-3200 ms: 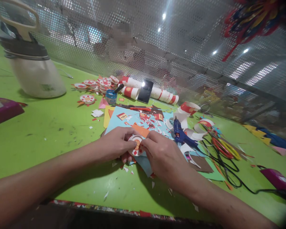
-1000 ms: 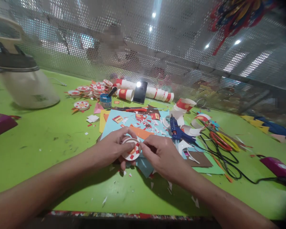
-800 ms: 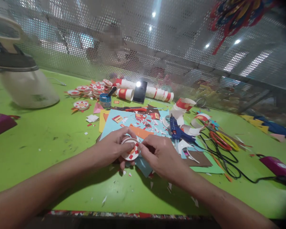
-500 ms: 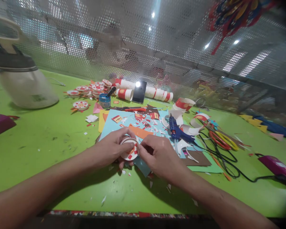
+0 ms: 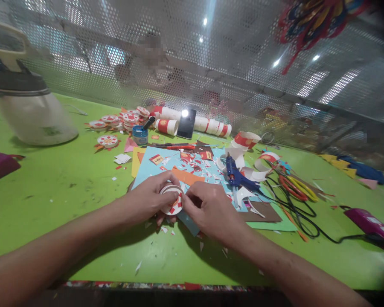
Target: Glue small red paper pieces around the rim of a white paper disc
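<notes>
My left hand (image 5: 154, 192) grips a round white paper disc (image 5: 175, 207) with red marks near its rim, thumb lying across the face and fingers curled behind and beneath. At the disc's right edge, the thumb and forefinger of my right hand (image 5: 211, 207) are pinched together on the rim. Whether a small piece also sits between those fingertips is hidden. Just beyond the hands lies an orange paper strip (image 5: 184, 175) on a light blue sheet (image 5: 150, 168) strewn with red and white scraps.
A blue glue gun (image 5: 235, 172) lies right of the hands, near black cable and scissors with orange and yellow handles (image 5: 302, 189). Farther back are finished-looking discs (image 5: 108, 141), a blue-lidded jar (image 5: 140, 135), a phone (image 5: 187, 123) and paper cups (image 5: 166, 126). A large jug (image 5: 35, 115) stands left.
The view has shifted very slightly. Both hands keep almost the same hold, and the disc appears turned or tilted only a little.
</notes>
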### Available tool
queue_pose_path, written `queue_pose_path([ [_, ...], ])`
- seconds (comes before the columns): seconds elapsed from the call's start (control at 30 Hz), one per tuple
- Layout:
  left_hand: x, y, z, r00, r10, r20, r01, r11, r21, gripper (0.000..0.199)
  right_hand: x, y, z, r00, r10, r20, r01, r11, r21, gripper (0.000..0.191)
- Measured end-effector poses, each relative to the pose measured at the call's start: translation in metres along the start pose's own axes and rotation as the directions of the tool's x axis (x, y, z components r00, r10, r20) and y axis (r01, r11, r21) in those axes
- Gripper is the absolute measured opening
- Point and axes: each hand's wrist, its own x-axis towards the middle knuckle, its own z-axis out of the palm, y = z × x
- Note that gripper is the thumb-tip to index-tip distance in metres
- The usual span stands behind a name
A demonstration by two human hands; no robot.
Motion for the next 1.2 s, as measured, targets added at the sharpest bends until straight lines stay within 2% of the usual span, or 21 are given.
queue_pose_path([
  [0.27,-0.001,-0.004,-0.002,0.999,0.013,0.040,-0.010,0.997,-0.074,0.019,0.000,-0.003,0.000,0.999,0.036,0.003,-0.036,0.999,0.011,0.027],
  [0.5,-0.003,-0.001,-0.004,0.998,-0.035,0.046,0.042,0.988,-0.147,0.010,-0.001,-0.001,-0.001,1.000,0.023,-0.013,-0.023,0.998,0.053,0.028],
  [0.9,-0.007,0.008,-0.001,1.000,-0.018,0.006,0.018,0.995,-0.097,0.011,0.000,-0.003,-0.003,0.994,0.097,0.055,-0.105,0.983,0.154,0.027],
  [1.07,-0.009,0.007,0.000,0.999,-0.038,0.019,0.040,0.992,-0.119,0.011,-0.001,-0.001,0.000,0.994,0.091,0.054,-0.098,0.983,0.153,0.029],
  [1.2,-0.006,0.005,-0.003,0.999,0.002,0.041,0.005,0.987,-0.159,0.011,-0.001,0.000,-0.004,0.998,0.045,0.033,-0.050,0.983,0.178,0.035],
])
